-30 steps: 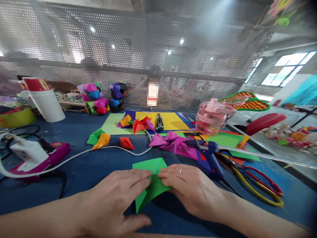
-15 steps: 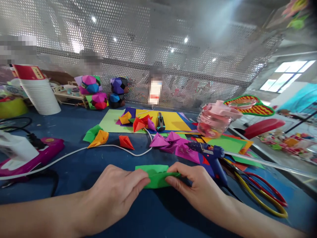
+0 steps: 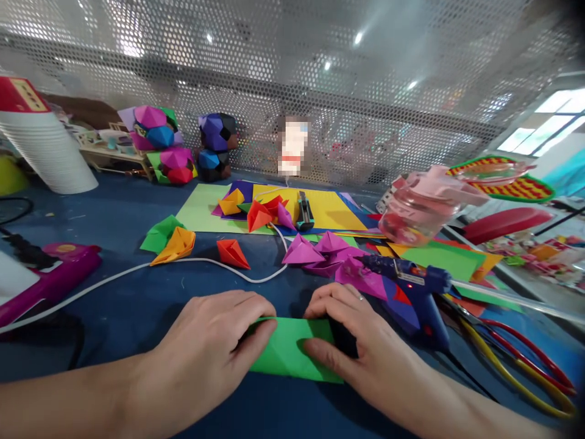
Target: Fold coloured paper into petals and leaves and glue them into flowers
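Note:
A folded green strip of paper (image 3: 290, 350) lies on the blue table at the front, its long side running left to right. My left hand (image 3: 214, 341) pinches its left end between thumb and curled fingers. At the right end, my right hand (image 3: 356, 341) has its thumb on top of the paper and its fingers bent at the far edge. Beyond my hands sit a folded red paper piece (image 3: 232, 253), an orange one (image 3: 176, 245), a green one (image 3: 159, 233) and a cluster of magenta ones (image 3: 331, 256).
A blue glue gun (image 3: 423, 292) and scissors (image 3: 525, 360) with red and yellow handles lie to the right. A utility knife (image 3: 304, 211) rests on yellow paper (image 3: 336, 207). Pink bottle (image 3: 418, 210) at back right; stacked paper cups (image 3: 50, 149), purple power strip (image 3: 68, 268) and white cable (image 3: 114, 279) left.
The green paper, bent up between my fingers before, now lies flatter with a wide face showing. My right fingers have shifted to its far edge. The view has tilted a little downward.

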### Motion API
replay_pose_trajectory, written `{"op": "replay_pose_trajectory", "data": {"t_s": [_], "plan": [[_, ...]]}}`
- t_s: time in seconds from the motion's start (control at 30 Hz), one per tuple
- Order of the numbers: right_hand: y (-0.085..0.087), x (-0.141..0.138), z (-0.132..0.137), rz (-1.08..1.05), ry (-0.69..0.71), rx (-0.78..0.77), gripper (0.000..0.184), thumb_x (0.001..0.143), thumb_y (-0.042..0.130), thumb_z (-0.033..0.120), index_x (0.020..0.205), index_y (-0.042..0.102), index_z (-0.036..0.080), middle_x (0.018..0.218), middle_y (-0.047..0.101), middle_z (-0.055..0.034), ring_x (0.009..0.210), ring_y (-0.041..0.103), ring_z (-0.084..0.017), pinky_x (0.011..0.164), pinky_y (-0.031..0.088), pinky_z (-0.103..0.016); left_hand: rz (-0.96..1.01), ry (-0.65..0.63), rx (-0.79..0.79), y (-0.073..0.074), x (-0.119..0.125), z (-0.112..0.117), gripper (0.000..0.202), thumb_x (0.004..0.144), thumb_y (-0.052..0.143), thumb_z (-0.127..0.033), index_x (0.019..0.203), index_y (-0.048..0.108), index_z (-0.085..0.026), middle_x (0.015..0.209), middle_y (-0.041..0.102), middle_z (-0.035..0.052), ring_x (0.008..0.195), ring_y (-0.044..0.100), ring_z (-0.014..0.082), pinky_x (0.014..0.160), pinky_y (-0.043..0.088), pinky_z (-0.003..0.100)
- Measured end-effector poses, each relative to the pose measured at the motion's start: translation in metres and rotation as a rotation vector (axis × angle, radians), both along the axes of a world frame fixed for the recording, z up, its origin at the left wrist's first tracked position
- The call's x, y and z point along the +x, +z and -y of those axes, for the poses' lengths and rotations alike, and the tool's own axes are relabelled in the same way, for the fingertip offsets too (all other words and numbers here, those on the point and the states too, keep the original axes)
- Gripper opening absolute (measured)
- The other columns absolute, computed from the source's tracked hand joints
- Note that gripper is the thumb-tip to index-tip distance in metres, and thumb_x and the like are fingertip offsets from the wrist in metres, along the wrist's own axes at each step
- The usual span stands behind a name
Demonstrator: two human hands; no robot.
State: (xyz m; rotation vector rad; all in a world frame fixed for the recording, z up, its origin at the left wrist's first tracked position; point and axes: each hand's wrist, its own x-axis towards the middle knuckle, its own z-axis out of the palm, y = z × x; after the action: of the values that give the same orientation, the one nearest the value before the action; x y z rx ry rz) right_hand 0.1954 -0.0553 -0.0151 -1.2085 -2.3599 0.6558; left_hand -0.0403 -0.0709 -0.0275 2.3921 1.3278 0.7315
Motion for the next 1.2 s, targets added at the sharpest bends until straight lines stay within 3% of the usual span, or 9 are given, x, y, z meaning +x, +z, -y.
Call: {"op": "replay_pose_trajectory", "data": {"t_s": [0.13,0.27,0.37,0.5,0.63,0.73,0.87,1.2], "plan": [[-0.001,-0.001,0.005,-0.032,-0.037,-0.066,0.013,0.084,0.068,0.027,0.087,0.056,0.022,0.089,0.061,-0.0001,0.083,0.056,-0.016,0.072,0.045,-0.028,0.082,-0.028,0.015,0.001,0.000,0.003,0.015,0.093,0.048,-0.029,0.099,0.062,-0.024,0.094,0.065,0.0008,0.083,0.060,0.0137,0.071,0.046,0.023],[0.002,0.000,0.011,-0.148,-0.064,-0.017,0.008,0.085,0.066,0.021,0.085,0.058,0.024,0.082,0.061,0.0026,0.077,0.057,-0.013,0.068,0.044,-0.025,0.181,-0.039,-0.026,0.006,0.001,0.005,0.043,0.087,0.059,-0.035,0.128,0.051,-0.027,0.126,0.058,0.0049,0.107,0.058,0.0189,0.087,0.050,0.027],[0.005,0.000,0.013,-0.250,-0.043,0.075,0.008,0.084,0.065,0.017,0.083,0.060,0.023,0.084,0.062,0.0029,0.080,0.058,-0.012,0.072,0.045,-0.024,0.205,-0.141,-0.208,0.011,0.002,0.004,0.037,0.088,0.057,-0.037,0.124,0.057,-0.028,0.111,0.067,0.0011,0.094,0.063,0.0163,0.078,0.051,0.023],[0.004,-0.001,0.013,-0.264,-0.073,-0.023,0.011,0.085,0.065,0.022,0.094,0.060,0.025,0.087,0.063,0.0027,0.078,0.059,-0.012,0.069,0.046,-0.023,0.222,-0.132,-0.356,0.017,0.005,0.003,0.025,0.093,0.049,-0.034,0.096,0.072,-0.025,0.076,0.070,-0.0027,0.067,0.061,0.0112,0.062,0.046,0.019],[0.001,0.001,0.008,-0.307,-0.148,-0.169,0.045,0.080,0.071,0.040,0.119,0.053,0.024,0.096,0.065,-0.0010,0.083,0.060,-0.015,0.071,0.048,-0.025,0.244,-0.028,-0.310,0.017,0.007,0.004,0.026,0.089,0.054,-0.037,0.085,0.074,-0.022,0.066,0.067,-0.0021,0.060,0.058,0.0112,0.055,0.042,0.019],[0.003,0.003,0.005,-0.311,-0.169,-0.267,0.034,0.081,0.068,0.047,0.102,0.063,0.021,0.084,0.066,0.0000,0.074,0.059,-0.014,0.065,0.046,-0.023,0.253,-0.007,-0.272,0.016,0.008,0.005,0.026,0.088,0.055,-0.037,0.082,0.074,-0.022,0.065,0.066,-0.0014,0.059,0.057,0.0116,0.054,0.041,0.019],[0.008,0.001,0.006,-0.369,-0.218,-0.295,0.025,0.080,0.069,0.043,0.073,0.070,0.019,0.070,0.066,0.0010,0.068,0.058,-0.013,0.061,0.044,-0.022,0.260,0.018,-0.304,0.013,0.009,0.004,0.028,0.087,0.055,-0.040,0.075,0.072,-0.021,0.059,0.062,-0.0018,0.055,0.052,0.0106,0.050,0.036,0.019],[0.008,0.000,0.010,-0.401,-0.245,-0.279,0.014,0.077,0.071,0.032,0.072,0.076,0.020,0.069,0.066,0.0002,0.065,0.058,-0.012,0.061,0.046,-0.022,0.313,0.098,-0.560,0.014,0.013,0.000,0.031,0.083,0.059,-0.043,0.068,0.066,-0.017,0.054,0.052,-0.0034,0.051,0.043,0.0085,0.048,0.031,0.019]]}}
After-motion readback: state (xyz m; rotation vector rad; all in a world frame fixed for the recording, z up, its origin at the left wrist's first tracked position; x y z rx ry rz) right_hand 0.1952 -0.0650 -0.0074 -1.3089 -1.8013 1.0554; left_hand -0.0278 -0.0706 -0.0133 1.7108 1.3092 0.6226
